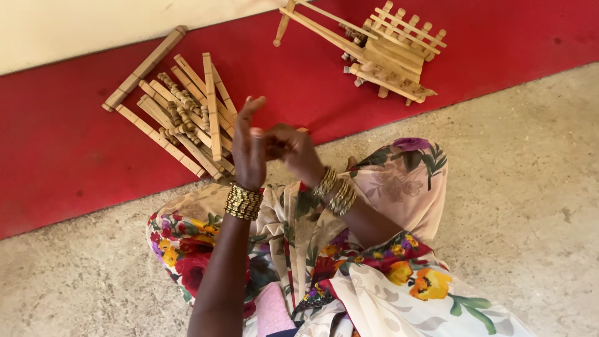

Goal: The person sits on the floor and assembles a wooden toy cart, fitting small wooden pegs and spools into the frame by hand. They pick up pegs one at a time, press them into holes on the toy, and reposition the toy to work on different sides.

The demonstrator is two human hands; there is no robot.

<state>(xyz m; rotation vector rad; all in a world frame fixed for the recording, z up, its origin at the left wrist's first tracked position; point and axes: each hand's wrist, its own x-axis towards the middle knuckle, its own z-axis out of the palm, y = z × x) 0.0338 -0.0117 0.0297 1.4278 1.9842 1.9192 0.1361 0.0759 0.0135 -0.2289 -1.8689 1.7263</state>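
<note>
Two hands meet above the lap: left hand (248, 150) raised with fingers spread, right hand (293, 151) pinched around something too small to identify. Loose sticks (187, 118) lie just beyond on the red strip (56, 143); a steady pinch looks wise.

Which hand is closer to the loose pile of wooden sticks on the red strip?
Left. The left hand is raised right beside the pile of wooden sticks, overlapping its right edge. The right hand is further right, behind the left.

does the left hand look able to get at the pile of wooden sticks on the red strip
Probably yes. The left hand is raised and open just in front of the pile of wooden sticks, with nothing between them. Only the right hand sits beside it.
</note>
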